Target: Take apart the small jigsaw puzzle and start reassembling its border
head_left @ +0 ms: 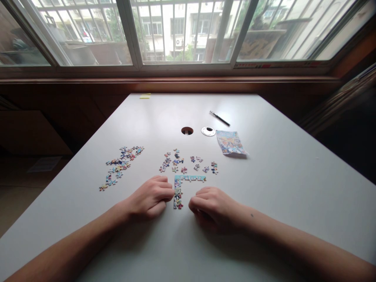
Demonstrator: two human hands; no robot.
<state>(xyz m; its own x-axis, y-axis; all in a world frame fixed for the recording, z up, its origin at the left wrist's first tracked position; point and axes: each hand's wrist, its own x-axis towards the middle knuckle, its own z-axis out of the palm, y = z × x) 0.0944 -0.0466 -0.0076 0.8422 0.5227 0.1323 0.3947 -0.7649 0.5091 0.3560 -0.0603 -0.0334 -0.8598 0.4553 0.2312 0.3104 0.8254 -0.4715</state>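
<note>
A partly joined jigsaw puzzle (178, 192) lies in an L shape on the table, with one strip along the top and one down the left side. My left hand (154, 195) rests at the left of the upright strip, its fingers curled and their tips at the puzzle's edge. To the right of that strip, a short gap away, my right hand (213, 205) is curled with thumb and fingers together. Whatever either hand may hold is hidden. Several loose puzzle pieces (178, 160) lie just beyond the top strip, more of them toward the right.
A larger heap of puzzle pieces (122, 162) spreads at the left. Farther back are a round cable hole (187, 131), its metal cover (208, 131), a printed picture packet (231, 142) and a pen (219, 118). A yellow note (145, 96) sits at the table's far edge, below the window.
</note>
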